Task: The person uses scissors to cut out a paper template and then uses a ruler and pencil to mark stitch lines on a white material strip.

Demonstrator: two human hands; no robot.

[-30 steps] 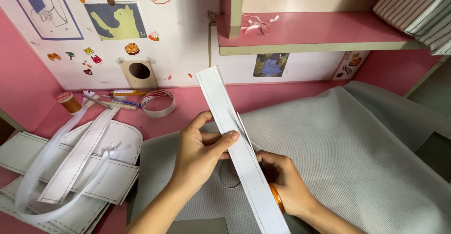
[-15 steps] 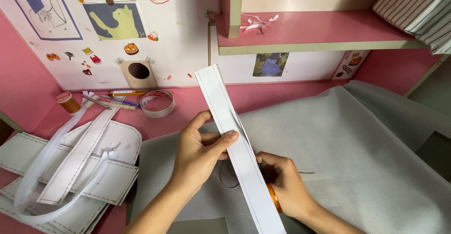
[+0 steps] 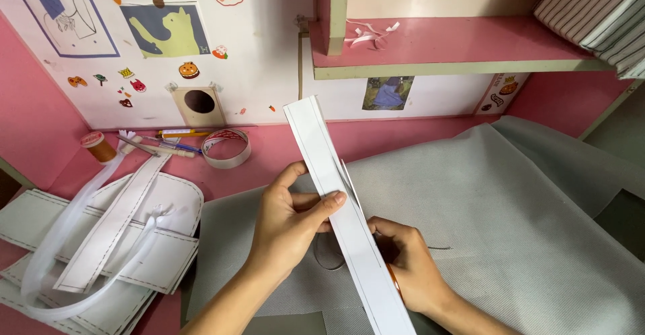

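Occlusion first: white strip [image 3: 339, 214] covers most of right hand [image 3: 411, 268], and its lower end runs off the bottom edge. Something orange shows at the right hand just beside the strip; too little visible to name it. Can't tell what the right hand grips, if anything; fingers curl in under the strip. Dark loop on the fabric between the hands, possibly thread, hard to make out.

Strip: long, narrow, flat, white, with a thin line along its length. It runs diagonally from near the wall down toward the viewer, raised over the grey fabric sheet [image 3: 510, 227]. A second thin white layer peeks out on its right side near the middle.

Left hand [image 3: 289, 224]: grasping the strip mid-length, thumb on top across its face, fingers beneath, wrist coming up from lower left. Right hand sits lower, knuckles up, resting on the fabric.

Fabric covers the right part of the pink bench [image 3: 269, 150]. Left on the bench: stacked white cut panels with stitch lines [image 3: 101, 241], with a translucent tube looped over them. Further back: tape roll [image 3: 226, 148], pens [image 3: 168, 140], small thread spool [image 3: 97, 147].
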